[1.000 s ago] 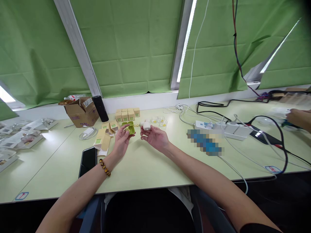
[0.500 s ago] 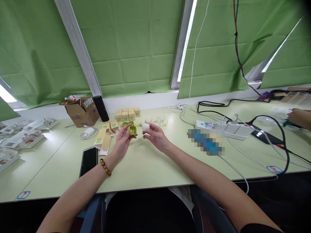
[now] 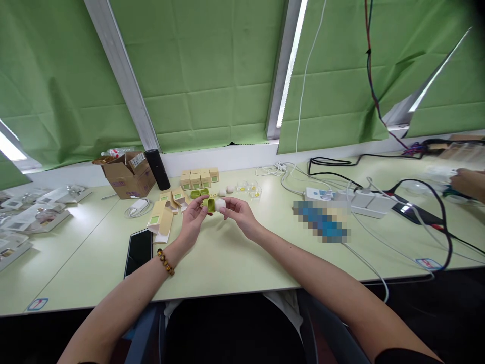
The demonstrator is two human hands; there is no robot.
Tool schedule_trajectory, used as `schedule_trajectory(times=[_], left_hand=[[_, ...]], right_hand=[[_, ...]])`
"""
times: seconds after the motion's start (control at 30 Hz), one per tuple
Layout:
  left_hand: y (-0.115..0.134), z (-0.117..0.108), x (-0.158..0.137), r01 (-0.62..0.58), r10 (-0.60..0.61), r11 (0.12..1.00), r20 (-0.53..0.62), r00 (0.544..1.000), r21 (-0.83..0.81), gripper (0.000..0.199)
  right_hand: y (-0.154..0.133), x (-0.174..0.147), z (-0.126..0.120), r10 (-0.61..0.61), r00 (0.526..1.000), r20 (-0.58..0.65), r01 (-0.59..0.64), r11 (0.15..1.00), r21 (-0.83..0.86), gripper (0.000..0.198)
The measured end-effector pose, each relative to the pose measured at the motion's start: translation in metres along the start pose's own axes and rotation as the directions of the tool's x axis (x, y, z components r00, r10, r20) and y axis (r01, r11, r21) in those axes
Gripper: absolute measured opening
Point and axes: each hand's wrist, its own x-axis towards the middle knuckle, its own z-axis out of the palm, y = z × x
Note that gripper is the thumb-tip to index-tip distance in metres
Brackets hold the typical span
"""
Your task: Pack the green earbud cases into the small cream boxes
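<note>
My left hand (image 3: pixel 192 222) grips a small olive-green square case (image 3: pixel 211 204) with a hollow inside, held above the table. Fingers of my right hand (image 3: pixel 241 214) are closed on a small white rounded block (image 3: pixel 220 204), which is right against the case's open side; whether it is inside cannot be made out. Just behind lie other green pieces (image 3: pixel 195 193) and a pale rounded piece (image 3: pixel 229 189). Clear cups with yellow centres (image 3: pixel 253 190) stand to the right of these. Opened cardboard boxes (image 3: pixel 161 218) lie left of my left hand.
Several small closed cartons (image 3: pixel 195 180) line the back, beside a black cylinder (image 3: pixel 157 169) and a brown cardboard box (image 3: pixel 129 174). A phone (image 3: pixel 138 253) lies front left. Power strips (image 3: pixel 369 203) and cables spread to the right, where another person's hand (image 3: pixel 470 183) shows.
My right hand has moved left with the white block, up to the green case. My left hand has shifted slightly right and turned the case towards the block.
</note>
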Motion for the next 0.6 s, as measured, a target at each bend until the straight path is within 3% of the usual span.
schedule_trajectory(times=[0.6], left_hand=[[-0.0029,0.0002,0.0012,-0.056,0.053,0.982,0.025,0.998,0.183,0.043]], right_hand=[[0.0038,0.0008,0.0018,0.045,0.999,0.014,-0.044,0.997,-0.057,0.037]])
